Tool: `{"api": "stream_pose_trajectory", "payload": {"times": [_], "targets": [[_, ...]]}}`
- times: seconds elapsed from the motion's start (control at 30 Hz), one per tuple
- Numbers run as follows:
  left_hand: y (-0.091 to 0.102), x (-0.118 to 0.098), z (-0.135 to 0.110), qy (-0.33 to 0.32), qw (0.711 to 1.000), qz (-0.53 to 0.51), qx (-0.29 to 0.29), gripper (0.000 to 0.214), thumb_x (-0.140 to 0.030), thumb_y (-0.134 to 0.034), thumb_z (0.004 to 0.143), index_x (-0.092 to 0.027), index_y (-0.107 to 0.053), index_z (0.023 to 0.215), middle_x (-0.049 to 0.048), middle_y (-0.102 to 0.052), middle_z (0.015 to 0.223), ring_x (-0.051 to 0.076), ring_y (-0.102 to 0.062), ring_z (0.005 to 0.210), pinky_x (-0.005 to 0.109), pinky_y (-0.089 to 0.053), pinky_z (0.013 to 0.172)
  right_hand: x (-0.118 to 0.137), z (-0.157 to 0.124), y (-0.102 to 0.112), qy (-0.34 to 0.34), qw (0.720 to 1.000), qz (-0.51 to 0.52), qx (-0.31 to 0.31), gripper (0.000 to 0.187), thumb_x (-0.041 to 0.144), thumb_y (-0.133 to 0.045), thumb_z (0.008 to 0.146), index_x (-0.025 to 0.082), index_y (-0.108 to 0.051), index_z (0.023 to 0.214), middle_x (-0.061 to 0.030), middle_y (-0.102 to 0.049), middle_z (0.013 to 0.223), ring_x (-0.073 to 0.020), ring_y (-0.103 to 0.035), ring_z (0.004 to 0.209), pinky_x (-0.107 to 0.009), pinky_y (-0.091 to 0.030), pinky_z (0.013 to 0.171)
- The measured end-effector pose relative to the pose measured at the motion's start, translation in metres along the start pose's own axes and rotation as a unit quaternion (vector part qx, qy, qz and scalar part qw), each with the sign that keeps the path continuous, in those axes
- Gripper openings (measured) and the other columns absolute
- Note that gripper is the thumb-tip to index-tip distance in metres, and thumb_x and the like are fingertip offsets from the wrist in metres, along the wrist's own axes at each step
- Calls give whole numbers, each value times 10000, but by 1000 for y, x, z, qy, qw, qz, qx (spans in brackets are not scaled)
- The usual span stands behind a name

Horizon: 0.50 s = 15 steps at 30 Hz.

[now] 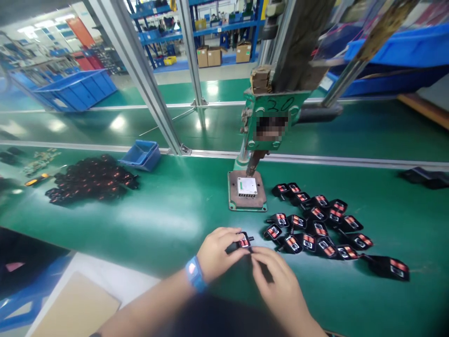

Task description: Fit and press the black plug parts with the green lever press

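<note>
My left hand (218, 250), with a blue band on its wrist, is closed round a small black part with a red and white face (244, 241), held just above the green table. My right hand (277, 278) pinches at the same part from the right with its fingertips. Several more of these black parts (317, 229) lie scattered on the table just right of my hands. Straight beyond my hands a small press (271, 117) stands over its base plate, which carries a white block (247, 186).
A dark heap of similar black parts (91, 180) lies at the left, with a small blue tray (141, 154) behind it. A metal frame post (140, 70) rises from the table's rail. Blue bins (75, 89) stand beyond. A tan board (77, 309) lies near me at the lower left.
</note>
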<state>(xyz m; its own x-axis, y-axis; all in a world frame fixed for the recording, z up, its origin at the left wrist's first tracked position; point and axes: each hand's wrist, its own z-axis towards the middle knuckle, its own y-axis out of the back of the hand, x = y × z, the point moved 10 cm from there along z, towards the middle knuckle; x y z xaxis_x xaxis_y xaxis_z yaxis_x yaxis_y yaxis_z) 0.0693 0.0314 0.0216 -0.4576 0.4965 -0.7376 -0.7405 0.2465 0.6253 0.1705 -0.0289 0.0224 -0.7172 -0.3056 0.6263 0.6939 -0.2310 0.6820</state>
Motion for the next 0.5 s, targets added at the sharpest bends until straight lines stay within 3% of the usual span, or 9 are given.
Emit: {"api": "stream_pose_trajectory", "payload": {"times": [0.1, 0.23, 0.37, 0.47, 0.5], "targets": [[-9, 11, -1, 32, 999, 26, 16, 273, -277, -665, 670, -168, -544, 888, 72, -623, 948, 182, -577, 895, 341, -501, 776, -12, 0, -2, -48, 998, 36, 10, 198, 169, -439, 828, 182, -489, 1019, -59, -520, 1049, -140, -491, 996, -294, -454, 848], [-16, 15, 0, 52, 997, 46, 40, 246, -196, -662, 658, -164, -516, 853, 74, -617, 937, 187, -580, 876, 347, -508, 758, -10, 6, -17, -37, 997, 49, 46, 396, 194, -453, 829, 194, -379, 1218, -80, -445, 1186, -157, -429, 1104, -308, -438, 915], [-14, 9, -3, 53, 997, 20, 49, 261, -80, -601, 624, -189, -556, 858, 53, -645, 910, 197, -607, 852, 355, -526, 756, -8, 14, -24, -63, 991, 96, 69, 385, 157, -480, 797, 215, -438, 1175, -59, -495, 1128, -157, -471, 1060, -298, -433, 928], [-14, 17, -11, 67, 994, -71, 55, 360, -248, -652, 624, -228, -570, 974, 54, -654, 945, 208, -628, 830, 320, -544, 737, -10, 21, -16, -79, 990, 97, 61, 348, 182, -534, 756, 250, -499, 1095, -22, -549, 1027, -141, -535, 956, -229, -477, 843], [-8, 23, -13, 79, 991, -108, 22, 390, -330, -652, 632, -232, -568, 999, 61, -647, 980, 218, -623, 860, 314, -543, 747, -10, 23, -12, -79, 992, 83, 56, 351, 204, -566, 734, 260, -511, 1076, -13, -559, 1004, -139, -551, 923, -212, -488, 811]]}}
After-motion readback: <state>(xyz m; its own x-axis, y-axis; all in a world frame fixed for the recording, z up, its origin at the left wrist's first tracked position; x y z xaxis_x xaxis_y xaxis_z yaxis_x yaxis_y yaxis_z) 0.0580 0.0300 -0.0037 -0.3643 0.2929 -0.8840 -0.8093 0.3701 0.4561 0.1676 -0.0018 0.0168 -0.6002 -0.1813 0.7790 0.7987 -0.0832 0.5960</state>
